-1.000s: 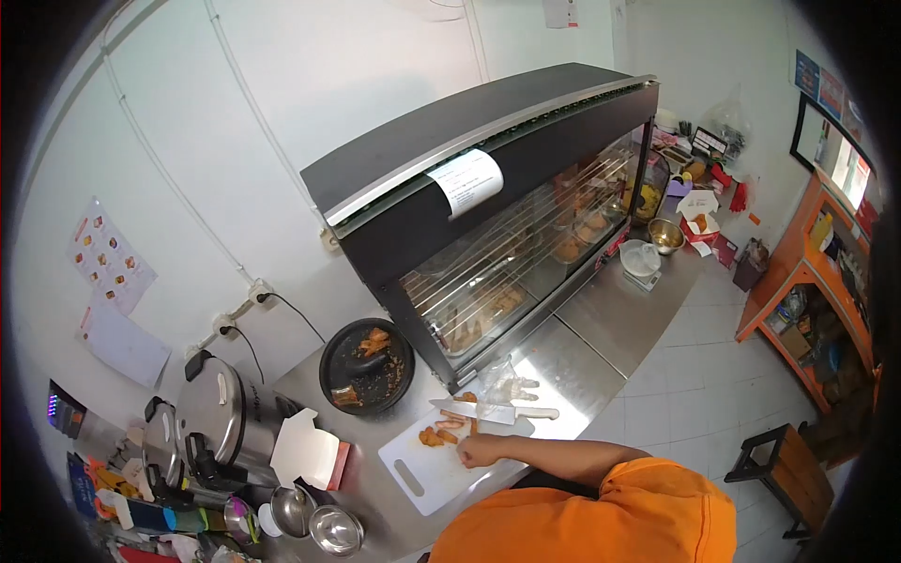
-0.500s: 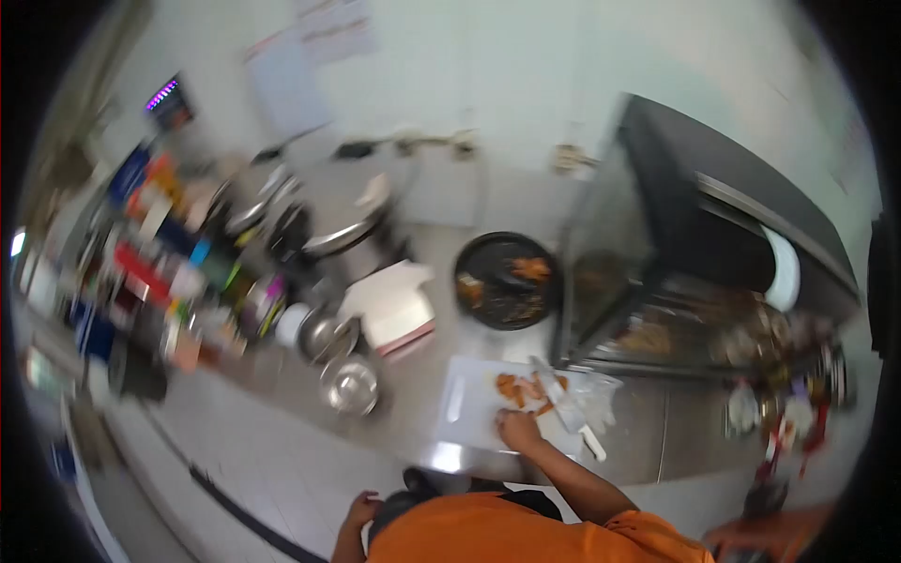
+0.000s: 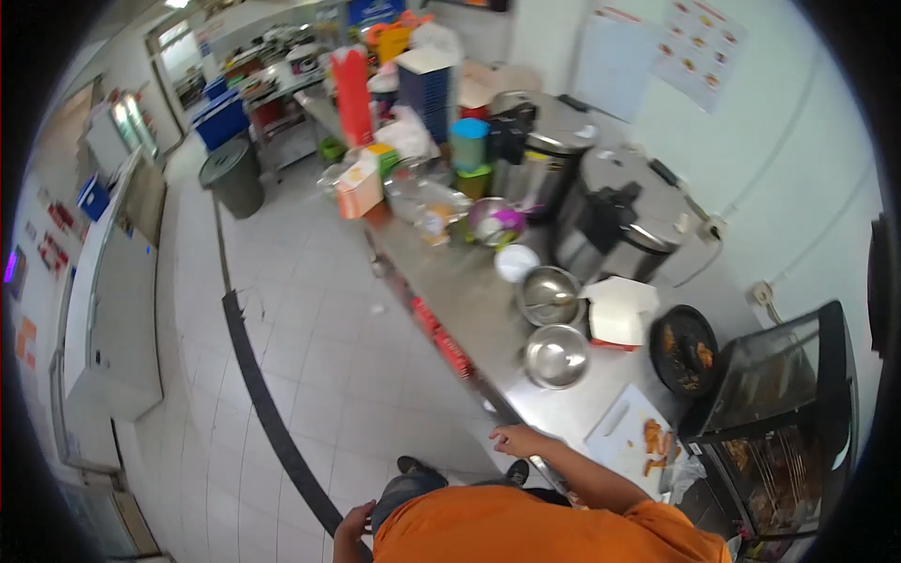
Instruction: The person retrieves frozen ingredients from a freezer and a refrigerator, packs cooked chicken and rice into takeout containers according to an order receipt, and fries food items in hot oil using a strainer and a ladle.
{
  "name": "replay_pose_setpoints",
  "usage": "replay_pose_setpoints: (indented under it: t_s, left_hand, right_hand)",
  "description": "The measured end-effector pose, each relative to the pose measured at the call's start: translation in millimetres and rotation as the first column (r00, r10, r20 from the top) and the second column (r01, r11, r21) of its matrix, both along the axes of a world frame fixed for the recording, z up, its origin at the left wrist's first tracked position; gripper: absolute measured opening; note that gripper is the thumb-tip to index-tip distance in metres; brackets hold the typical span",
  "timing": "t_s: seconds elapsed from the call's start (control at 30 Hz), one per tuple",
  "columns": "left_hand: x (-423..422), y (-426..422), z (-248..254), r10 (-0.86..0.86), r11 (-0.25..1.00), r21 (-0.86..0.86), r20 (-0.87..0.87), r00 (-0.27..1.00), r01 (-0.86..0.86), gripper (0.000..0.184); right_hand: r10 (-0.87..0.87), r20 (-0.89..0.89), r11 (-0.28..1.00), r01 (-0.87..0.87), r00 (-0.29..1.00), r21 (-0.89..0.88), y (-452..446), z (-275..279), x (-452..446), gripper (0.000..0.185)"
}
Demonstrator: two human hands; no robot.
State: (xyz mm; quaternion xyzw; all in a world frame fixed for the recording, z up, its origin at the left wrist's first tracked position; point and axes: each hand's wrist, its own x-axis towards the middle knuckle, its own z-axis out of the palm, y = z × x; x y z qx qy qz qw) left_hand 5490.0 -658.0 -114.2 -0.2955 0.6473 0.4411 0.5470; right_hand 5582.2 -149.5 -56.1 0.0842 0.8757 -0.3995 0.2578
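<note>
My right hand (image 3: 519, 441) is over the front edge of the steel counter, left of a white cutting board (image 3: 610, 433). Its fingers are loosely apart and hold nothing. Orange-brown cut food pieces (image 3: 653, 437) lie on the board. A knife (image 3: 669, 465) is at the board's right side, close to a clear plastic bag (image 3: 690, 474). My left hand (image 3: 357, 519) hangs beside my hip, fingers loose, with nothing in it. Behind the board stands a round black pan (image 3: 690, 375) with food remains in it.
Two steel bowls (image 3: 557, 357) and an open white carton (image 3: 621, 310) stand on the counter (image 3: 516, 375). Large steel pots (image 3: 633, 206) are behind them. A glass display case (image 3: 779, 422) is at the right. A grey bin (image 3: 235, 178) stands on the floor.
My view has swung left, showing more of the kitchen and floor. My right hand has left the food on the cutting board and moved to the counter edge. The left hand stays at my side.
</note>
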Motion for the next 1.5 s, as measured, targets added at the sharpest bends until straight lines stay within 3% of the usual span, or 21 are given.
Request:
replay_pose_setpoints:
  t_s: [0.07,0.13,0.23,0.27,0.33,0.4,0.53,0.63,0.67,0.73,0.87,0.93,0.97,1.03,1.13,1.17,1.3,1.37,1.4,1.43,1.5]
  left_hand:
    - [-39.9,-40.4,-4.5,-0.053,0.993,0.105,0.017,0.998,0.051,0.049]
    - [-75.0,-70.6,-16.7,0.040,0.975,0.220,-0.095,0.995,-0.019,0.049]
    - [-139.3,-74.5,6.2,0.182,0.979,0.138,-0.236,0.955,-0.152,0.052]
    - [-168.6,-75.1,10.8,0.174,0.979,0.151,-0.266,0.948,-0.138,0.051]
    - [-229.9,-68.7,38.0,0.161,0.977,0.182,-0.291,0.943,-0.110,0.046]
    - [-297.3,-71.0,33.5,0.139,0.970,0.237,-0.331,0.933,-0.061,0.045]
    - [-431.5,-84.1,20.0,0.190,0.959,0.271,-0.399,0.897,-0.082,0.047]
    - [-500.5,-127.6,-25.1,0.224,0.964,0.228,-0.440,0.870,-0.133,0.044]
    - [-515.7,-153.0,-36.6,0.222,0.970,0.196,-0.454,0.863,-0.147,0.043]
    - [-543.6,-179.3,-0.4,-0.102,0.989,-0.145,-0.456,0.884,0.039,0.038]
    - [-547.0,-290.9,-50.6,0.229,0.952,-0.112,-0.367,0.902,-0.287,0.034]
    - [-536.7,-330.0,-69.8,0.519,0.829,-0.054,-0.295,0.802,-0.556,0.030]
    - [-536.4,-346.8,-83.5,0.641,0.743,-0.007,-0.281,0.714,-0.669,0.028]
    - [-554.7,-355.1,-74.1,0.591,0.772,-0.165,-0.168,0.789,-0.614,0.027]
    - [-627.7,-375.1,-77.3,0.539,0.820,-0.172,-0.083,0.838,-0.545,0.026]
    - [-662.9,-384.3,-76.3,0.519,0.838,-0.156,-0.073,0.852,-0.524,0.026]
    - [-819.1,-437.3,-75.9,0.423,0.899,-0.084,-0.078,0.903,-0.429,0.025]
    - [-900.1,-476.6,-84.2,0.336,0.937,-0.066,-0.108,0.936,-0.344,0.024]
    - [-945.0,-501.7,-91.2,0.279,0.955,-0.061,-0.136,0.951,-0.289,0.024]
    - [-993.7,-531.9,-99.3,0.186,0.979,-0.053,-0.183,0.965,-0.199,0.024]
    - [-1096.7,-596.4,-130.3,-0.042,0.994,-0.105,-0.308,0.950,0.009,0.023]
  right_hand:
    - [0.086,0.207,0.996,-0.077,0.975,-0.051,-17.8,-57.4,-31.4,0.042]
    - [-0.023,0.543,0.971,0.148,0.840,-0.188,-20.2,-96.9,-49.8,0.046]
    - [-0.244,0.705,0.924,0.381,0.666,-0.040,-39.0,-79.7,-86.2,0.059]
    - [-0.210,0.759,0.933,0.357,0.616,-0.032,-46.7,-63.6,-110.4,0.067]
    - [-0.085,0.885,0.764,0.601,0.457,-0.236,-53.6,-98.3,-125.1,0.066]
    - [-0.036,0.870,0.760,0.579,0.491,-0.296,-83.1,-47.8,-171.7,0.060]
    - [0.146,0.769,0.663,0.516,0.622,-0.543,-94.5,-123.7,-282.6,0.048]
    - [0.395,0.713,0.680,0.338,0.580,-0.651,-103.4,-120.6,-434.4,0.043]
    - [0.356,0.726,0.775,0.247,0.589,-0.581,-114.4,-111.1,-485.9,0.041]
    - [0.271,0.722,0.915,0.062,0.636,-0.398,-139.0,-90.9,-594.7,0.037]
    - [0.299,0.550,0.954,-0.239,0.780,-0.181,-208.3,-84.4,-810.1,0.033]
    - [0.395,0.359,0.918,-0.377,0.846,-0.122,-249.1,-99.5,-919.4,0.031]
    - [0.379,0.322,0.924,-0.337,0.868,-0.182,-269.6,-111.5,-979.9,0.032]
    - [0.334,0.285,0.918,-0.241,0.899,-0.316,-313.7,-136.2,-1065.8,0.035]
    - [0.209,0.397,0.952,-0.094,0.894,-0.291,-379.2,-95.0,-1163.0,0.032]
    - [0.299,0.476,0.927,-0.132,0.827,-0.352,-383.0,-126.9,-1191.0,0.033]
    - [0.135,0.605,0.973,0.010,0.785,-0.230,-394.9,-106.1,-1212.8,0.046]
    - [-0.193,0.678,0.973,0.227,0.709,0.041,-417.4,-84.0,-1206.1,0.033]
    - [0.402,0.599,0.841,-0.538,0.693,0.059,-413.9,-63.6,-1209.3,0.028]
    - [-0.096,0.729,0.928,0.327,0.677,-0.181,-395.2,-132.6,-1173.5,0.029]
    - [-0.173,0.821,0.933,0.357,0.544,-0.040,-423.3,-100.3,-1190.4,0.033]
